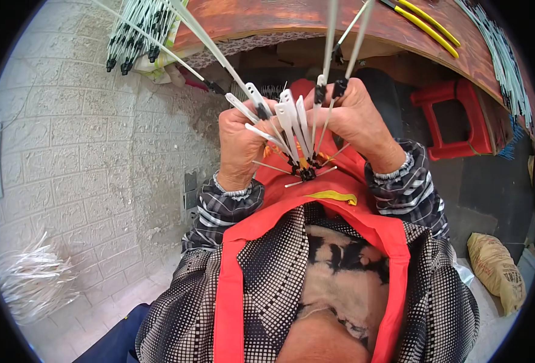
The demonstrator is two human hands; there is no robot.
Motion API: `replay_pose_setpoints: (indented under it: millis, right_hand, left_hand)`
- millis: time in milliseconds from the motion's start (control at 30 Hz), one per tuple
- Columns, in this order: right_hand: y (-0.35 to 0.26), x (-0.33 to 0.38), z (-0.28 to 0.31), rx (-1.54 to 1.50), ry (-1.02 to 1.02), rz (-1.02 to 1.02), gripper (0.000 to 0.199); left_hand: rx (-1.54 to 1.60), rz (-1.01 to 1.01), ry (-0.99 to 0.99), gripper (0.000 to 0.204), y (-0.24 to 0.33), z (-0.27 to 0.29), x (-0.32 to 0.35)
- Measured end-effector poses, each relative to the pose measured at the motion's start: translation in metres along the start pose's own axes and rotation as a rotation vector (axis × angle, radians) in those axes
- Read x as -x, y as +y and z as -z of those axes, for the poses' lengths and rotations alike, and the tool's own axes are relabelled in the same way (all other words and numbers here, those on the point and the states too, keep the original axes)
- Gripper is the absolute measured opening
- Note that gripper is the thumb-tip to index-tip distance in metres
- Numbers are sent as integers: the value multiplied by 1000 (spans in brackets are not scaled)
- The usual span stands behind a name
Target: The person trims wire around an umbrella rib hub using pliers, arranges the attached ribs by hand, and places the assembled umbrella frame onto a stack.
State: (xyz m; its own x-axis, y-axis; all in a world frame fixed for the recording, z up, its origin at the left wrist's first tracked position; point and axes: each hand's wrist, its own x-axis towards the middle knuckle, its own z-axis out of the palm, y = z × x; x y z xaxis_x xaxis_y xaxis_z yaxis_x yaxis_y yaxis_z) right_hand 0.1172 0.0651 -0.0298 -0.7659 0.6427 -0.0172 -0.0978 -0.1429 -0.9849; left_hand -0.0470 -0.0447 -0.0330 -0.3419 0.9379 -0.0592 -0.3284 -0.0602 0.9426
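Red apron straps (316,209) run down over a black-and-white dotted shirt at the near edge of the view, where the person's chest fills the lower half. Just above the apron, both checked sleeves rise to two bare hands held close together in front of the chest. The left hand (240,142) is clenched around several white ribs (288,121) of an umbrella frame, its fingers wrapped over their flat white tips. The right hand (358,118) pinches two more thin rods (330,42) near their black joints, holding them upright. All the ribs meet at a small black hub (307,174) that sits just below and between the hands, close against the apron, with short metal spokes fanning out from it. The long rods reach up and away past the edge of a reddish wooden table (291,21). On that table lie yellow-handled pliers (428,24) to the right and a row of white rods (503,60) along its far right edge. A bundle of black-tipped white rods (137,36) hangs at the upper left against a pale brick wall (67,151). A red plastic stool (455,118) stands under the table on the right, and a tan sack (497,269) lies on the floor beyond the right elbow.
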Motion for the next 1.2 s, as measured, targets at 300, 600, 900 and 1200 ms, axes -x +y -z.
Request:
replay_pose_setpoints:
  millis: [300, 600, 900, 1200]
  right_hand:
    - [22, -13, -5, -640, 26, -52, 39]
    - [66, -14, -10, -778, -216, 123, 54]
    - [55, -13, -12, -456, 4, -25, 33]
    - [36, -4, -9, -351, -55, 3, 30]
  left_hand:
    - [70, 26, 8, 17, -6, 7, -6]
    - [111, 6, 100, 19, -6, 15, -10]
    - [-25, 60, 36, 17, 8, -8, 0]
    - [-55, 119, 25, 18, 17, -15, 7]
